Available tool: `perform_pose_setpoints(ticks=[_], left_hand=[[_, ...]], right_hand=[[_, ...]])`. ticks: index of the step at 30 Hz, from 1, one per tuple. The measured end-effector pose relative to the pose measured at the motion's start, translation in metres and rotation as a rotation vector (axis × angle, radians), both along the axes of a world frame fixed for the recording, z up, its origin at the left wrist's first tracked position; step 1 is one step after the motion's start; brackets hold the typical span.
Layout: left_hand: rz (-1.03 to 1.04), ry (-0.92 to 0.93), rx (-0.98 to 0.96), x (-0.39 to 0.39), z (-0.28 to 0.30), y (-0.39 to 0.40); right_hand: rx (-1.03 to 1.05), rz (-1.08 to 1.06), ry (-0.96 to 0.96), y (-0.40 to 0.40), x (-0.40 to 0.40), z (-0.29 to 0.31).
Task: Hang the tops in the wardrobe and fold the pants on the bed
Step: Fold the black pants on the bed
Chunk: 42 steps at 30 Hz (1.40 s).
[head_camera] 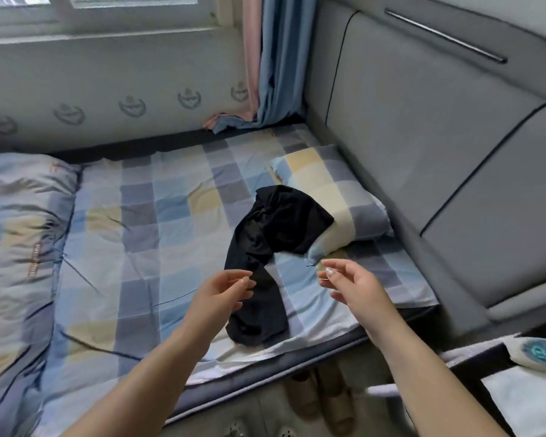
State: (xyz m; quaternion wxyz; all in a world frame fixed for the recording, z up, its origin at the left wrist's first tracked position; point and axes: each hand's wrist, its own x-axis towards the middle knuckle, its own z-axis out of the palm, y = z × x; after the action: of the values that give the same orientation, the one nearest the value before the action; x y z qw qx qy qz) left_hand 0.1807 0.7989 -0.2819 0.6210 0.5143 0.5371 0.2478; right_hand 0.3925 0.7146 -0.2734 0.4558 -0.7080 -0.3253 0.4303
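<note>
A crumpled black garment point(267, 247) lies on the checked bed sheet point(158, 222), its upper part draped over the corner of a checked pillow point(338, 197). Whether it is pants or a top, I cannot tell. My left hand point(221, 291) hovers just left of the garment's lower part, fingers loosely bent and holding nothing. My right hand point(347, 282) hovers to the right of the garment, above the sheet near the pillow's front corner, fingers relaxed and empty. Neither hand touches the cloth. No wardrobe is in view.
A rolled quilt point(19, 234) lies across the bed's left side. The grey padded headboard point(423, 137) rises on the right, with blue and pink curtains point(271, 64) in the far corner. Slippers point(322, 392) sit on the floor below the bed edge.
</note>
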Motion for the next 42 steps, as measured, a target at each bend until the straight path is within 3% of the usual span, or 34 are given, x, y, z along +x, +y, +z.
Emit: perform_pose_setpoints(ticks=[8,17,23,30,33,37,39,42], left_hand=[[0.019,-0.016,-0.112,0.005,-0.026,0.067],[0.018,-0.097,-0.267,0.089,-0.086,0.197],[-0.037,-0.051,-0.342,0.175,-0.189,0.284],[-0.156,0.07,-0.247,0.267,-0.336,0.322],[-0.193,0.127,-0.159,0.291,-0.389,0.318],[-0.21,0.144,-0.038,0.31,-0.429,0.316],[-0.211,0.149,0.064,0.318,-0.436,0.32],[-0.279,0.101,0.199,0.323,-0.425,0.321]], right_hand=[[-0.105,0.073,-0.044,0.063,0.019,-0.024],[-0.18,0.04,-0.237,0.183,0.117,-0.097],[-0.292,0.006,-0.372,0.264,0.2,-0.21],[-0.34,-0.028,-0.497,0.323,0.263,-0.351],[-0.327,-0.101,-0.438,0.347,0.276,-0.394],[-0.258,-0.354,-0.345,0.367,0.279,-0.427],[-0.144,-0.379,-0.158,0.374,0.272,-0.433],[0.018,-0.235,0.137,0.377,0.238,-0.421]])
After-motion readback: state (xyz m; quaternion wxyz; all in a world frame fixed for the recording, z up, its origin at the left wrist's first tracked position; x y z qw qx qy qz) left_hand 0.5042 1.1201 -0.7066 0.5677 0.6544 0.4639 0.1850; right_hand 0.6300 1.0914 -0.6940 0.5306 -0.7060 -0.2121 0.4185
